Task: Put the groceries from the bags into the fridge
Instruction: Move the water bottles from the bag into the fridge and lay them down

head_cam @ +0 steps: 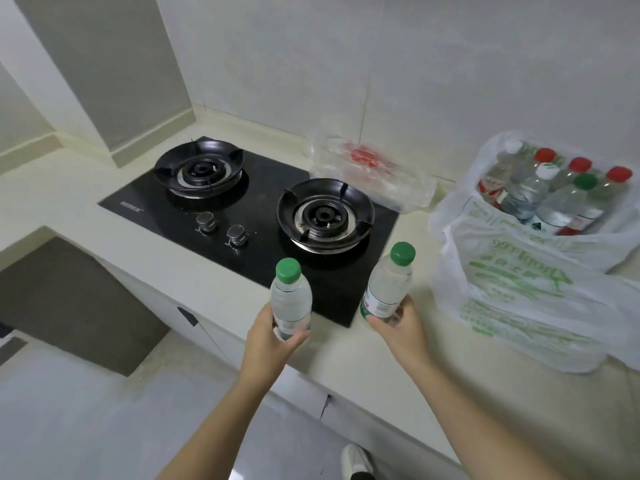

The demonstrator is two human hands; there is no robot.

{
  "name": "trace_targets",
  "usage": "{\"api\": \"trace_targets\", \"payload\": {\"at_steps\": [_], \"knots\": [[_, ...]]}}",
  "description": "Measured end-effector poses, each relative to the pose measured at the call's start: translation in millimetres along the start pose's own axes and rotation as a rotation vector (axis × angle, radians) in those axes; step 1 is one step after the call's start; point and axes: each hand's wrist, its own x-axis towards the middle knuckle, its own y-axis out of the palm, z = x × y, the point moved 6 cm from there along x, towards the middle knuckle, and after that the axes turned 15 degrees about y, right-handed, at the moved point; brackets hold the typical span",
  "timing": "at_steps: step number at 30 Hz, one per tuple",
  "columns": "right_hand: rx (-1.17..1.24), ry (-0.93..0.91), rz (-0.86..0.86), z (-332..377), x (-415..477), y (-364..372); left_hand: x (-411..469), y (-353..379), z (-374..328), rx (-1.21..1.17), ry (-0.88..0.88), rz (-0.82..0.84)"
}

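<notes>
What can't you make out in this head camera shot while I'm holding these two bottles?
Head view only:
- The fridge: outside the frame.
- Front bag: printed plastic hides its contents.
- Back bag: count of its bottles unclear, upper ones cover lower ones.
- Label on the green-capped bottle in the right hand: text too blurred.

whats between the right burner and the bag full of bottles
In the head view, crumpled clear plastic wrap lies toward the back between the right burner and the bag of bottles; nearer the front there is only bare countertop.
</notes>
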Motion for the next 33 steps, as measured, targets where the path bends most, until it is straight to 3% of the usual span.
{"api": "trace_targets", "payload": {"at_steps": [13,18,23,28,33], "knots": [[0.036,-0.136,-0.057,-13.3,10.5,9.2,2.5,31.3,-1.8,0.029,-0.003,-0.163],[0.107,-0.161,-0.006,-16.9,16.5,12.3,0.5,34.7,2.3,-0.101,0.009,-0.155],[0.15,-0.198,0.047,-7.4,26.5,14.7,6.8,40.8,9.5,-0.077,-0.022,-0.182],[0.157,-0.167,-0.042,-9.8,20.5,21.5,3.8,51.7,11.1,-0.065,-0.079,-0.302],[0.154,-0.187,-0.062,-8.3,23.0,21.6,5.4,58.9,5.3,-0.127,-0.029,-0.3]]}}
